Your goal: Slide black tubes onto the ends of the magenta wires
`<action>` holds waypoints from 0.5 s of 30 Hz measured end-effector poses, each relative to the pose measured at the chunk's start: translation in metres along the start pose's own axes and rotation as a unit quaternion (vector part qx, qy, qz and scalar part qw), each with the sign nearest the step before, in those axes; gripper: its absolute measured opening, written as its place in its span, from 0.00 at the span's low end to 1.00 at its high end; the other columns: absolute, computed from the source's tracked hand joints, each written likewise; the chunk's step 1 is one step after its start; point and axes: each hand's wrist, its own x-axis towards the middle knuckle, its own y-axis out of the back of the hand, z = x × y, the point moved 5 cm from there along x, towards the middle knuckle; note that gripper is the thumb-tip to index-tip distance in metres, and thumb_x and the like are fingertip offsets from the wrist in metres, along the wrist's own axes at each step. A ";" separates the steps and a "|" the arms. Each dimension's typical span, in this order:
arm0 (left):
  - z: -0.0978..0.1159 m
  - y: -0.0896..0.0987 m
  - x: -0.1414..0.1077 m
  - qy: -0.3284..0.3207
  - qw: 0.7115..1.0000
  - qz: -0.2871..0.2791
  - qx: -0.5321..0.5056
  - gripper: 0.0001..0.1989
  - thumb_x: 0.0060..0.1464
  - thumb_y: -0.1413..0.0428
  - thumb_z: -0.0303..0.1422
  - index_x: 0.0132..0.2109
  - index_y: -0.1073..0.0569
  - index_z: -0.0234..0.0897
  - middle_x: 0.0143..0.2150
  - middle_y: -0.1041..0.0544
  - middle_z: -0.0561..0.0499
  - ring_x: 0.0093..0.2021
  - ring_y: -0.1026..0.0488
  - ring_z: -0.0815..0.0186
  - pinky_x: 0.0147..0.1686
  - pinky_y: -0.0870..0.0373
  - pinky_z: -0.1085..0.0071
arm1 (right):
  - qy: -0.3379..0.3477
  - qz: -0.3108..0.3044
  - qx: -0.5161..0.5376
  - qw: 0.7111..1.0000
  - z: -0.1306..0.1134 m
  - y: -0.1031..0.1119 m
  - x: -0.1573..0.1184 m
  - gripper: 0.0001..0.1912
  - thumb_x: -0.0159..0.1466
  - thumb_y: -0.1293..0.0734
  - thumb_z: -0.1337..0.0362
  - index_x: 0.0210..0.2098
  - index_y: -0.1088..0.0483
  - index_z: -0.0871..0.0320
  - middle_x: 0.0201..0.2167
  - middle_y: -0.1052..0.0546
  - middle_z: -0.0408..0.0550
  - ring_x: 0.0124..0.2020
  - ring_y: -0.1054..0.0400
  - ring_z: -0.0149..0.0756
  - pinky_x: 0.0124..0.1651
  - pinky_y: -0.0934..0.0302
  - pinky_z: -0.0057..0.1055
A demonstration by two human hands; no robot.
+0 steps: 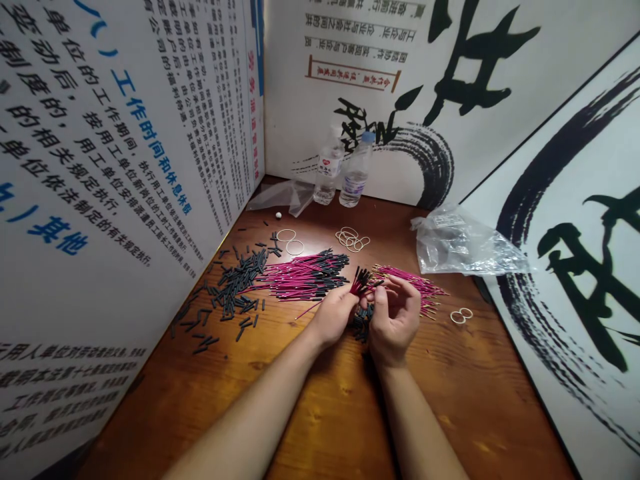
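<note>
Holding the bundle of black-tipped wires steady matters here. Left hand is closed around it, between the capped pile and tan-ended pile; right hand bends alongside, grip indeterminable. Advisable: tips fanned, visible, pressure light.

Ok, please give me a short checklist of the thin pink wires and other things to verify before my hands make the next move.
1. Left hand holds the bunch of thin pink wires with black ends: ok.
2. Right hand has a firm pinch on one piece: cannot tell; its fingertips are partly hidden.
3. Small black tubes gathered in one tidy pile: not ok, many lie scattered at the edges.
4. Thin pink wires with pale ends lying near the right hand: ok.
5. Clear plastic bottles standing upright, away from the hands: ok.
</note>
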 end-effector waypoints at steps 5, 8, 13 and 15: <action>-0.002 0.000 0.000 0.005 1.000 -0.012 0.023 0.08 0.49 0.52 0.34 0.27 0.35 0.35 0.21 0.41 0.56 0.25 0.46 0.72 0.27 0.48 0.74 | 0.009 -0.002 -0.049 0.999 0.001 0.002 -0.001 0.13 0.62 0.34 0.62 0.46 0.32 0.56 0.35 0.26 0.46 0.30 0.29 0.32 0.34 0.32 0.32; -0.003 0.001 0.001 -0.001 1.000 -0.013 0.023 0.09 0.50 0.52 0.35 0.27 0.36 0.35 0.22 0.40 0.56 0.25 0.46 0.72 0.27 0.47 0.74 | 0.006 -0.004 -0.053 0.999 0.002 0.002 -0.001 0.13 0.62 0.34 0.61 0.45 0.32 0.57 0.33 0.26 0.45 0.29 0.29 0.31 0.34 0.32 0.33; -0.001 0.001 0.001 -0.011 1.000 -0.010 0.024 0.09 0.51 0.52 0.35 0.27 0.36 0.35 0.22 0.40 0.56 0.25 0.46 0.72 0.27 0.46 0.75 | -0.004 -0.007 -0.040 0.999 0.000 0.001 -0.001 0.13 0.62 0.34 0.62 0.45 0.33 0.57 0.31 0.28 0.44 0.28 0.30 0.31 0.32 0.34 0.31; 0.000 0.001 0.001 -0.017 0.999 -0.010 0.033 0.09 0.51 0.52 0.34 0.26 0.36 0.35 0.23 0.39 0.56 0.25 0.45 0.72 0.28 0.45 0.75 | -0.005 -0.018 -0.025 0.999 -0.002 -0.001 0.000 0.14 0.62 0.34 0.62 0.47 0.34 0.56 0.31 0.29 0.43 0.26 0.32 0.30 0.30 0.34 0.30</action>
